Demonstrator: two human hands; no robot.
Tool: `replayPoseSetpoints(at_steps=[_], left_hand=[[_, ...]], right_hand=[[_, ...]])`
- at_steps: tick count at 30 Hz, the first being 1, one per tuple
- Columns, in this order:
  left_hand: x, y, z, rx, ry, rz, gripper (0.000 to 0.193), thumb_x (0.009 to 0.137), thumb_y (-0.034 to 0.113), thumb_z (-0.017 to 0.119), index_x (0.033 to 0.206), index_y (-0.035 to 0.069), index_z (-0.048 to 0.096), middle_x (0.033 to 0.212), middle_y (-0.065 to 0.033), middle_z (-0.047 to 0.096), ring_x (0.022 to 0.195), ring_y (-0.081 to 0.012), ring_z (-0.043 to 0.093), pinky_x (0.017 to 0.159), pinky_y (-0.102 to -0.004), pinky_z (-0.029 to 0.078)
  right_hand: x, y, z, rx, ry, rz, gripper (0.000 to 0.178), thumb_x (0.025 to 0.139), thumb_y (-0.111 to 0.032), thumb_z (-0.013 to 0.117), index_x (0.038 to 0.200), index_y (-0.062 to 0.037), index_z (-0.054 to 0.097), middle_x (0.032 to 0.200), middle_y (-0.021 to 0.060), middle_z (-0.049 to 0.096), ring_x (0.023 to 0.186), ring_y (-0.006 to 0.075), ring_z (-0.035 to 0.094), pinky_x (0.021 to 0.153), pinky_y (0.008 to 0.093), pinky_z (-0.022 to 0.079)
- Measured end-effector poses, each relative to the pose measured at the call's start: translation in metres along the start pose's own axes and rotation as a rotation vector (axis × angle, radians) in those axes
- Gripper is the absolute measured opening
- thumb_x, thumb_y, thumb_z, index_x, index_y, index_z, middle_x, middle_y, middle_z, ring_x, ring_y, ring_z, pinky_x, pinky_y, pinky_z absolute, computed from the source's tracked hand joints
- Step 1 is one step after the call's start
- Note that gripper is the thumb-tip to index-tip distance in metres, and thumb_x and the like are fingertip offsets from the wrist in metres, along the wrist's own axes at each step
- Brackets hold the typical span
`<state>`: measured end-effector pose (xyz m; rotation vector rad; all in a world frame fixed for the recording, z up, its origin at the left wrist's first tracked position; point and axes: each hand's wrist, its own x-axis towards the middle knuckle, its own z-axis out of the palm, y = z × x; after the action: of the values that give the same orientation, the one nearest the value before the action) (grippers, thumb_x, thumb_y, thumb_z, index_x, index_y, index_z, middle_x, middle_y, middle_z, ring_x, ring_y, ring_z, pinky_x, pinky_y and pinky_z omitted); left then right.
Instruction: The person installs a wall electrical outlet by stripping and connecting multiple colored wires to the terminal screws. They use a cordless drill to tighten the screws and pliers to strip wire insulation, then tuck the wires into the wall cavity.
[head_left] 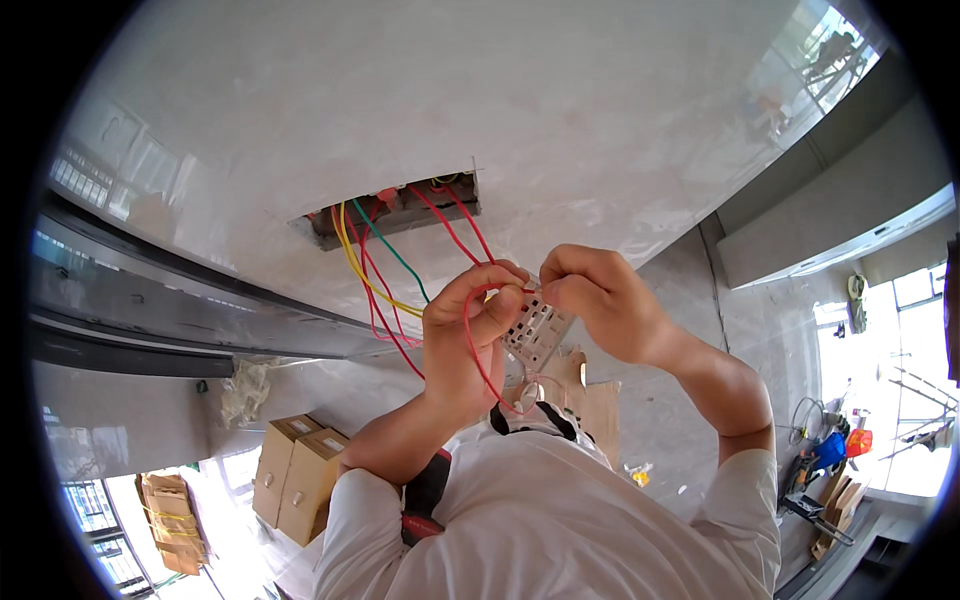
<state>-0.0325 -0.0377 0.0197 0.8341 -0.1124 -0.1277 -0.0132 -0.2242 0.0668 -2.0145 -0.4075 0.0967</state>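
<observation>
In front of my chest is a white electrical wall panel (537, 335), its back with rows of small terminal openings facing up. My left hand (465, 335) is closed at its left edge, thumb and fingers pinched together by the top corner. A looped red wire (468, 330) passes across the left fingertips toward the right thumb. My right hand (605, 300) is closed in a pinch at the panel's top edge, where the wire's end meets the fingers; the exact contact is hidden. Beyond, red, yellow and green wires hang out of a rectangular wall recess (400, 217).
The grey polished wall (400, 90) rises ahead, with a dark-framed edge at left. Brown cardboard boxes (298, 475) stand on the floor at left. A black and red object (425, 498) is beside my left elbow. A blue bucket (829, 451) and tools lie at far right.
</observation>
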Motion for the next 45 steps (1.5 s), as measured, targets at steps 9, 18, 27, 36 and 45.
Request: replayPoseSetpoints(at_steps=[9, 18, 27, 36, 45], left_hand=[[0.002, 0.002, 0.002, -0.093, -0.029, -0.052, 0.014, 0.096, 0.000, 0.071, 0.110, -0.002, 0.070, 0.111, -0.0069, 0.067, 0.098, -0.0144, 0.060, 0.090, -0.0300, 0.047], [0.005, -0.002, 0.004, -0.130, -0.034, -0.068, 0.015, 0.096, -0.006, 0.068, 0.110, -0.002, 0.070, 0.119, -0.0092, 0.065, 0.101, -0.0149, 0.061, 0.091, -0.0308, 0.049], [0.014, 0.006, -0.030, 0.328, -0.314, 0.280, 0.025, 0.090, -0.010, 0.071, 0.113, 0.000, 0.069, 0.145, -0.0247, 0.049, 0.105, -0.0197, 0.063, 0.087, -0.0356, 0.053], [0.030, 0.017, -0.025, -0.078, -0.228, -0.150, 0.026, 0.092, 0.021, 0.080, 0.104, 0.003, 0.066, 0.128, -0.0296, 0.062, 0.077, -0.0180, 0.069, 0.070, -0.0316, 0.059], [0.036, 0.003, -0.019, 0.061, -0.275, 0.044, 0.023, 0.096, 0.014, 0.076, 0.107, -0.003, 0.066, 0.115, -0.0235, 0.063, 0.074, -0.0201, 0.071, 0.070, -0.0341, 0.063]], right_hand=[[-0.007, 0.017, -0.002, -0.822, 0.325, -0.841, 0.023, 0.073, -0.003, 0.074, 0.092, -0.0064, 0.062, 0.082, 0.0047, 0.063, 0.072, 0.0244, 0.058, 0.067, 0.0366, 0.042], [-0.068, 0.049, 0.057, 0.740, 0.296, 0.033, 0.074, 0.097, -0.024, 0.073, 0.152, 0.0017, 0.032, 0.142, 0.0186, 0.050, 0.094, 0.0242, 0.067, 0.074, 0.0360, 0.056], [-0.059, 0.046, 0.069, 1.038, 0.222, 0.174, 0.051, 0.099, -0.002, 0.061, 0.145, 0.0032, 0.037, 0.120, 0.0196, 0.065, 0.082, 0.0218, 0.071, 0.067, 0.0350, 0.058], [-0.052, 0.047, 0.072, 1.018, 0.320, 0.054, 0.102, 0.084, 0.009, 0.070, 0.163, -0.0059, 0.008, 0.142, 0.0222, 0.052, 0.112, 0.0305, 0.067, 0.070, 0.0344, 0.060], [-0.049, 0.044, 0.063, 0.690, 0.374, 0.102, 0.111, 0.068, 0.014, 0.077, 0.161, -0.0042, 0.018, 0.149, 0.0192, 0.048, 0.132, 0.0291, 0.055, 0.107, 0.0415, 0.050]])
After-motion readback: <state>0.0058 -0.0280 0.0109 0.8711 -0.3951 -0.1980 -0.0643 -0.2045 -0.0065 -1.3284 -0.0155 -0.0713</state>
